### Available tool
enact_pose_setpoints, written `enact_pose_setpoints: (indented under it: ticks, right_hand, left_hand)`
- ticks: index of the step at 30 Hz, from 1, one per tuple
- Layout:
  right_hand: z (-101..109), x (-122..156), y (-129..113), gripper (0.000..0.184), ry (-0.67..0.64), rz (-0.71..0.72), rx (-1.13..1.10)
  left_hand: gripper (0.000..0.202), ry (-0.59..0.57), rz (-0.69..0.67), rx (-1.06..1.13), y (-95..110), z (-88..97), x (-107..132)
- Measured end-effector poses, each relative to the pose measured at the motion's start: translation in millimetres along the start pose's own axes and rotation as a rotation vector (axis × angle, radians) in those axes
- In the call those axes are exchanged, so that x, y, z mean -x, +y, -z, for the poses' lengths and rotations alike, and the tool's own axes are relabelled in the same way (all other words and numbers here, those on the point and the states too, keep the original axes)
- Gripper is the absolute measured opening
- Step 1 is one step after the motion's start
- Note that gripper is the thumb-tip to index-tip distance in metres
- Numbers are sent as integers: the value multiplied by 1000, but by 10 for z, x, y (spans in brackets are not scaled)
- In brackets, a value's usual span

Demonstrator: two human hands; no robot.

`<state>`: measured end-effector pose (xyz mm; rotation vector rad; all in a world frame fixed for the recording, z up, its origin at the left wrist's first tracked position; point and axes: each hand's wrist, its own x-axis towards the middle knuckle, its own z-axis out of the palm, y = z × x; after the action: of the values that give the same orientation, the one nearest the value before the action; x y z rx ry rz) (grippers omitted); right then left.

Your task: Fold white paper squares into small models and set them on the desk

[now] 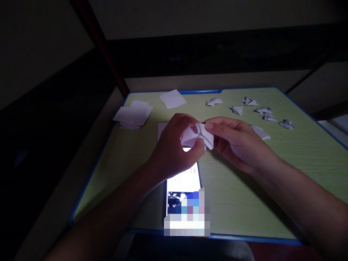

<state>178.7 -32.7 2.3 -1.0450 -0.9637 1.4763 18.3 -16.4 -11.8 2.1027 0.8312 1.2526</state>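
Note:
Both hands meet above the middle of a green table (pixel 239 195) and pinch one small folded white paper piece (pixel 199 135). My left hand (pixel 176 145) is closed on its left side, thumb and fingers curled round it. From the right, my right hand (pixel 233 139) grips the piece with thumb on top. Directly under the hands lies a lit phone (pixel 183 188), its screen glowing. The room is dark.
A stack of white paper squares (pixel 133 114) lies at the table's far left, and a single square (pixel 172 98) sits behind it. Several finished folded paper pieces (pixel 261 110) are scattered at the far right. The table has a blue rim (pixel 89 177).

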Motion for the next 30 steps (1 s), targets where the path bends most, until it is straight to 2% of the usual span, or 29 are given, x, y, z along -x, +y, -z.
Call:
enact_pose_setpoints:
  ticks: [3,8,16,24,30]
  right_hand:
    - [10,-2,-13,5,-7,-7,19]
    - [17,0,-34,6,-10,5,21]
    - [18,-6,-15,7,-28,3,-46]
    - [24,-18,-7,8,-43,-23,-37]
    - [41,-25,6,15,-39,-11,-5]
  left_hand:
    - [25,-10,-14,-51,6,12,0]
    - [25,-29,15,-16,-5,-2,4]
    - [17,51,113,34,-16,-27,-2]
    - [12,101,153,37,-18,-24,-25]
    - [8,91,168,48,4,5,-41]
